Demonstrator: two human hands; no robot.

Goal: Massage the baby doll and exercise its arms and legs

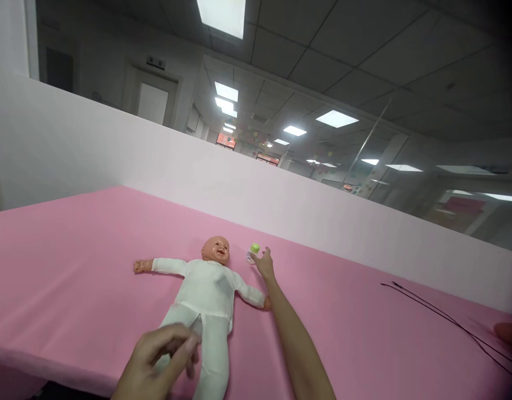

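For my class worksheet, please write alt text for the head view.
A baby doll in white clothes lies face up on a pink table. A person's open right hand is at a small green-topped object beside the doll's head; the left hand, curled, is over its legs.

No legible text; distant red panels (pixel 225 141) too small and blurred to read.

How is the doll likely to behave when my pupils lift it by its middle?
The doll will probably flop, since its torso and legs look soft and creased. Its smooth, shiny head looks like hard plastic, so it may loll heavily. Lying flat with arms spread, it seems unlikely to roll if pushed.
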